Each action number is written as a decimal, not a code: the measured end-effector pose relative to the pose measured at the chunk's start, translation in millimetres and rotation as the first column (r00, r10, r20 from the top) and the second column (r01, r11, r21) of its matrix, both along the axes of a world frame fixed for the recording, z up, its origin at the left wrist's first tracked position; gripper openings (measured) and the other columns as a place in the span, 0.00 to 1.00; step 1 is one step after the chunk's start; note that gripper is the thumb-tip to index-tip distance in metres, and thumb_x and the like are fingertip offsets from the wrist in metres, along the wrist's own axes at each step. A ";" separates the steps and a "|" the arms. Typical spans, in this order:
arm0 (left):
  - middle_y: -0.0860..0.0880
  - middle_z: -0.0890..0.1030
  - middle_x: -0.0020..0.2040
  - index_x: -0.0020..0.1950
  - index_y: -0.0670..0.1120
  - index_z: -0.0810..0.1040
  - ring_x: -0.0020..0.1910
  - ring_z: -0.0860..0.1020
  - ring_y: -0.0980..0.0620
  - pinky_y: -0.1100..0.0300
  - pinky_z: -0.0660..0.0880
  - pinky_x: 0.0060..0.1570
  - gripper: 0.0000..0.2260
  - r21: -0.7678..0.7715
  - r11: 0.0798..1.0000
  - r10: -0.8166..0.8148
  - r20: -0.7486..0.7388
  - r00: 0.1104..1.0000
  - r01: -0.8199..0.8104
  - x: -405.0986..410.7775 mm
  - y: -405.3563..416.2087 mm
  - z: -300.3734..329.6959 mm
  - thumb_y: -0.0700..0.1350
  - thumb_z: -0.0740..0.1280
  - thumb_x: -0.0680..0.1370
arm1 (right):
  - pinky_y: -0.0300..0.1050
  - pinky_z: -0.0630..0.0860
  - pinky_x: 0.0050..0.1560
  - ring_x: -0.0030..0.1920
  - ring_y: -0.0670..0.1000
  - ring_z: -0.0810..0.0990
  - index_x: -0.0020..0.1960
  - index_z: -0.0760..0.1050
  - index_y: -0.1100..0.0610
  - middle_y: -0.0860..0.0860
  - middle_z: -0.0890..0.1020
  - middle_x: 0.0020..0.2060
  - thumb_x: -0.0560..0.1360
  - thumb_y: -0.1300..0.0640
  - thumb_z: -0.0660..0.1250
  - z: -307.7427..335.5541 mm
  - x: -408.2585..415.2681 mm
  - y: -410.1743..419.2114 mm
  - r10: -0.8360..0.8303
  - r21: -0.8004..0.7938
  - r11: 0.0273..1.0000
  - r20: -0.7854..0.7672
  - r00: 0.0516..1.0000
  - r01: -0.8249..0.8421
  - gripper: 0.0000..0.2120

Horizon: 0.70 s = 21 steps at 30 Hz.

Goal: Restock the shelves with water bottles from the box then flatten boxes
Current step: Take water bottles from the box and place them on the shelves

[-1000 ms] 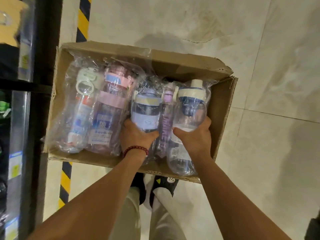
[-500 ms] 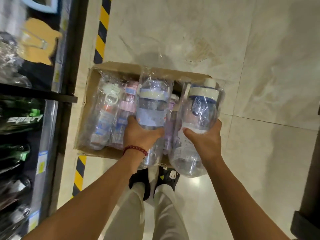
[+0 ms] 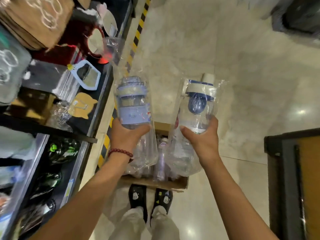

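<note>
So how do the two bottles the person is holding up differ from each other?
The left-hand bottle has a lilac lid and a wide lilac band round its body; the right-hand bottle is clear, with a white lid and a dark blue insert inside. The left hand grips one, the right hand the other. Both are upright, wrapped in clear plastic bags, and held above the box.

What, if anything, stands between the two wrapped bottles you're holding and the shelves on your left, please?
Nothing visible blocks the way: the left hand holds the purple bottle right beside the shelf. The shelf itself already carries mirrors and packets.
</note>
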State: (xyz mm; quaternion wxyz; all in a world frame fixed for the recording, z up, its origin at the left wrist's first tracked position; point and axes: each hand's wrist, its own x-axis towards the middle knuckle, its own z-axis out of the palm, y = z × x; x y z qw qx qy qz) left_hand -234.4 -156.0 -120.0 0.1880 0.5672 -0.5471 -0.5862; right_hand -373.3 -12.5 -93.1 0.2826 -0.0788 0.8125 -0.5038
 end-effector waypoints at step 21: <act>0.46 0.84 0.48 0.55 0.45 0.79 0.47 0.83 0.50 0.53 0.81 0.44 0.30 -0.221 0.958 0.160 -0.120 0.980 -0.184 174.2 65.3 210.1 0.49 0.78 0.55 | 0.28 0.71 0.38 0.44 0.35 0.73 0.65 0.58 0.45 0.33 0.69 0.48 0.64 0.57 0.78 207.7 131.3 15.1 0.417 -0.230 0.876 -0.079 0.906 -0.423 0.38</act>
